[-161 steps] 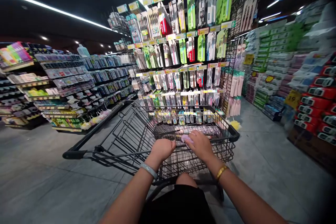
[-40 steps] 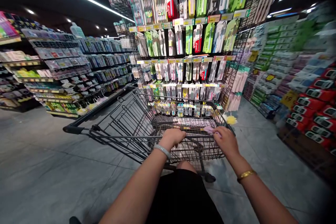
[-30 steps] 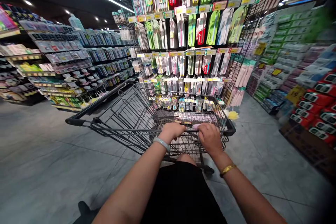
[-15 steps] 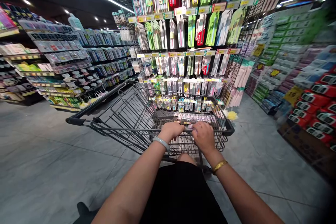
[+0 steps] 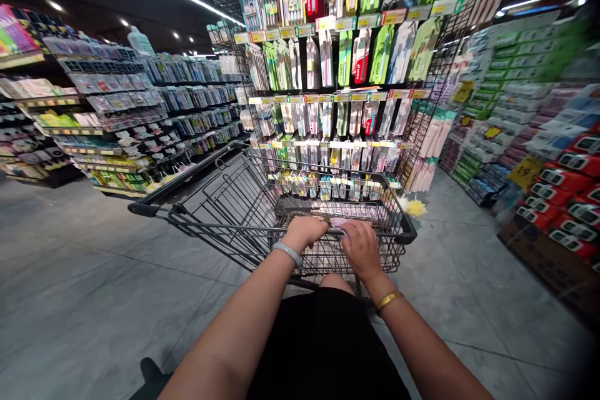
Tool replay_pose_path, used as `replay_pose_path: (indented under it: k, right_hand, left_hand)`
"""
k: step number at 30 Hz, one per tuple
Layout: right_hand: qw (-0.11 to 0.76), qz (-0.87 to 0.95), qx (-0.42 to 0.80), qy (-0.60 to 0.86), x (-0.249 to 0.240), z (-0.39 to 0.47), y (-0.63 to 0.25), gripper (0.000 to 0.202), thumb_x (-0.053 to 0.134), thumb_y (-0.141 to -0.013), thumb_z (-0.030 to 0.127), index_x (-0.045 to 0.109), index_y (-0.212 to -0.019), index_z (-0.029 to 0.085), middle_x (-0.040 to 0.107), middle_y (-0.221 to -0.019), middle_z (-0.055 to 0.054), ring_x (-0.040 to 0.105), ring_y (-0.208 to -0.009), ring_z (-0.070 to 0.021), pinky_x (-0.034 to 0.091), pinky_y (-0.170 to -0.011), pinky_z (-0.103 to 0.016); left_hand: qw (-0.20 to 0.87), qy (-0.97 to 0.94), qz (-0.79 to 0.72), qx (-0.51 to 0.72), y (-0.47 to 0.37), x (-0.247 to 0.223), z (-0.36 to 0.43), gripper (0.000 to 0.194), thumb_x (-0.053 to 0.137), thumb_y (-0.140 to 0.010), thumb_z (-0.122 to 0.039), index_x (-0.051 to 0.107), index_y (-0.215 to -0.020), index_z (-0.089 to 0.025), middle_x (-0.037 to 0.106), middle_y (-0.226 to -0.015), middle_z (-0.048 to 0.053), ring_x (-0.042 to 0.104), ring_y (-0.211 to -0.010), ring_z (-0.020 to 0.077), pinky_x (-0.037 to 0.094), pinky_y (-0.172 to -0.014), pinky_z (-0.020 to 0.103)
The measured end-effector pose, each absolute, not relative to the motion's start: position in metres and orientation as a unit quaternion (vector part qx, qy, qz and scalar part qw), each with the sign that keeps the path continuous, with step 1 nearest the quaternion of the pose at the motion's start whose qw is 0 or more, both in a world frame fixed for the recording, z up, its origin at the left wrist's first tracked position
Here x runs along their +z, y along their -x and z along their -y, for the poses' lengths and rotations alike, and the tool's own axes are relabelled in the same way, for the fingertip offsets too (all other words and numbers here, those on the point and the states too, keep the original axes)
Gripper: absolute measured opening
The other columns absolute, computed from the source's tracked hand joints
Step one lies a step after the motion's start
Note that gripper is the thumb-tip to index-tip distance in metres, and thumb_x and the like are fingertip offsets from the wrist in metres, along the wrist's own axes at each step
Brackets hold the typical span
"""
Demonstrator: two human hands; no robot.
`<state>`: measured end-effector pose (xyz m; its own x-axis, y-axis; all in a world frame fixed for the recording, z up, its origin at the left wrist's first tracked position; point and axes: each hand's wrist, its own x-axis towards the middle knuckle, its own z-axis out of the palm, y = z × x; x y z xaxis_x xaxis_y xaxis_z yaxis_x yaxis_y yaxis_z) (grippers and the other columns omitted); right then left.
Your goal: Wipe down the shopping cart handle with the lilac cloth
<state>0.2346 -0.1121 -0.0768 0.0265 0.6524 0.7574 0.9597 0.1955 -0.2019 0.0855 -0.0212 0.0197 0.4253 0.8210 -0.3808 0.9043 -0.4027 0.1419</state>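
A dark wire shopping cart stands sideways before me, its handle end at the left. My left hand, with a pale bangle at the wrist, is closed around the cart's near top rail. Just to its right, my right hand curls its fingers over the same rail, a gold bracelet on that wrist. A small pale purple thing shows at the right fingertips. Its kind is unclear, and so is whether those fingers hold it. My right fingertips are partly hidden.
Beyond the cart rises a wire rack of packaged toothbrushes. Stocked shelves line the left side. Stacked red packs and a brown carton stand at right. A yellow puff hangs low beside the cart. Grey tiled floor surrounds it.
The view has shifted slightly. Both hands stay on the cart rail. The right fingers have loosened a little, and more of the pale purple thing shows beside them.
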Motion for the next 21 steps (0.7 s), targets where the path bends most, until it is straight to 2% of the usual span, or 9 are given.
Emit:
replay_pose_path:
  k: [3,6,10,14,17,21]
  right_hand:
    - [0.357,0.682,-0.202,0.605,-0.083,0.123,-0.276,0.027,0.053,-0.087,0.018,0.063,-0.112,0.020,0.063,-0.115,-0.009,0.050,-0.107,-0.0240,0.038,-0.095,-0.037]
    - [0.359,0.612,-0.216,0.671,-0.086,0.128,-0.306,0.023,0.055,-0.085,0.020,0.065,-0.106,0.020,0.064,-0.108,-0.008,0.052,-0.099,-0.0240,0.039,-0.089,-0.036]
    - [0.373,0.543,-0.235,0.714,-0.085,0.121,-0.279,0.018,0.053,-0.088,0.022,0.067,-0.099,0.019,0.063,-0.104,-0.009,0.050,-0.100,-0.0258,0.038,-0.090,-0.039]
    - [0.370,0.604,-0.233,0.667,-0.082,0.114,-0.245,0.019,0.053,-0.090,0.022,0.067,-0.103,0.020,0.062,-0.110,-0.009,0.048,-0.106,-0.0255,0.035,-0.095,-0.039]
    - [0.359,0.642,-0.222,0.640,-0.078,0.112,-0.247,0.017,0.055,-0.089,0.022,0.067,-0.101,0.020,0.063,-0.106,-0.008,0.048,-0.100,-0.0237,0.035,-0.091,-0.037]
    - [0.344,0.622,-0.203,0.673,-0.073,0.107,-0.250,0.015,0.054,-0.089,0.023,0.066,-0.096,0.020,0.062,-0.097,-0.008,0.047,-0.093,-0.0229,0.033,-0.083,-0.036]
  left_hand:
    - [0.161,-0.828,-0.522,-0.125,-0.077,0.022,0.022,0.050,0.029,-0.092,-0.040,0.070,-0.074,-0.017,0.072,-0.063,0.007,0.070,-0.084,0.0235,0.051,-0.083,0.032]
    - [0.166,-0.824,-0.528,-0.122,-0.073,0.021,0.020,0.050,0.030,-0.092,-0.041,0.069,-0.072,-0.017,0.072,-0.062,0.007,0.070,-0.081,0.0230,0.051,-0.082,0.032]
    - [0.168,-0.820,-0.534,-0.117,-0.071,0.018,0.016,0.050,0.030,-0.092,-0.041,0.069,-0.071,-0.018,0.071,-0.061,0.005,0.070,-0.079,0.0228,0.052,-0.081,0.032]
    - [0.163,-0.818,-0.537,-0.122,-0.069,0.015,0.012,0.051,0.029,-0.092,-0.040,0.068,-0.066,-0.019,0.072,-0.062,0.006,0.070,-0.079,0.0231,0.052,-0.080,0.033]
    - [0.160,-0.817,-0.540,-0.127,-0.066,0.014,0.009,0.053,0.030,-0.092,-0.041,0.068,-0.063,-0.019,0.072,-0.061,0.006,0.070,-0.079,0.0230,0.052,-0.080,0.032]
    - [0.156,-0.817,-0.541,-0.124,-0.065,0.012,0.008,0.059,0.028,-0.094,-0.047,0.069,-0.064,-0.018,0.071,-0.061,0.007,0.070,-0.081,0.0232,0.051,-0.081,0.030]
